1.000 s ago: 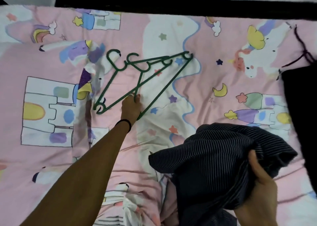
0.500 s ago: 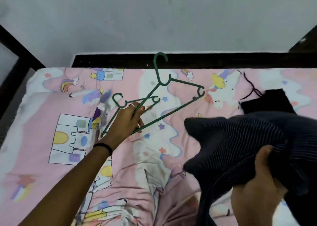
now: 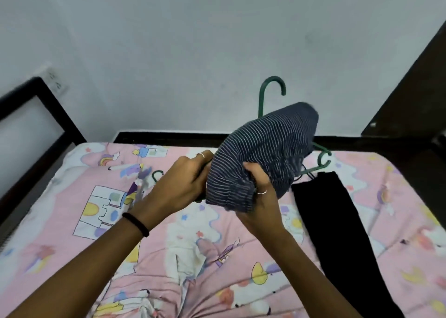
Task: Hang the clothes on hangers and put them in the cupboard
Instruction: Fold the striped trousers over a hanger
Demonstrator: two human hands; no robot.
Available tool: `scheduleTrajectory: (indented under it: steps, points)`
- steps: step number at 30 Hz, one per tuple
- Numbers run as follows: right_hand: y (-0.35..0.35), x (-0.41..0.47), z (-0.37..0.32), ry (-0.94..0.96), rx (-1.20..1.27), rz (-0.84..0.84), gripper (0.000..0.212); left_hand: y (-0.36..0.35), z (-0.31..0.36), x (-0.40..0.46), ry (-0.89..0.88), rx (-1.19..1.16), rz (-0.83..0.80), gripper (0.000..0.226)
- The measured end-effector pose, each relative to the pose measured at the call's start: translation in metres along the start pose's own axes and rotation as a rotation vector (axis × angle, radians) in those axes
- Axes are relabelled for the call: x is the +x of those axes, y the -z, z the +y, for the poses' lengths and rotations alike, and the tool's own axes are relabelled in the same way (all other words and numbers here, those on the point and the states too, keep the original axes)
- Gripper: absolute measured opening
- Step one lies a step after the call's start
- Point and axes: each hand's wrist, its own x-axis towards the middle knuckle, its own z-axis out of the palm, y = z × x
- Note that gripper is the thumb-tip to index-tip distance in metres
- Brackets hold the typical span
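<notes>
Both hands, left hand (image 3: 178, 185) and right hand (image 3: 259, 197), grip striped garment (image 3: 263, 153) (over green hanger (image 3: 265, 95)).

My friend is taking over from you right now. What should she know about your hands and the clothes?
Left hand holds the green hanger at one end. Right hand grips the striped top, bunched over the hanger. The hook sticks up behind it.
Black garment lies on the bed, right side; another hanger lies behind the left hand.
Done: hanger is inside the top.
Left: straighten it, hang the black garment, put both in the cupboard.
</notes>
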Motion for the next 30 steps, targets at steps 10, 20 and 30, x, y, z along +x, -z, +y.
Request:
scheduleTrajectory:
  steps: [10,20,30]
  points:
    - [0.063,0.041,-0.055,-0.007,-0.415,-0.212,0.067,0.028,0.077,0.006,-0.191,0.270,0.170,0.020]
    - [0.091,0.082,-0.080,-0.137,-0.356,-0.370,0.059,0.035,0.139,0.012,-0.355,0.820,0.308,0.039]
    - [0.102,0.039,-0.107,0.238,-0.571,-0.161,0.079,0.065,0.169,0.023,-0.239,0.687,0.493,0.030]
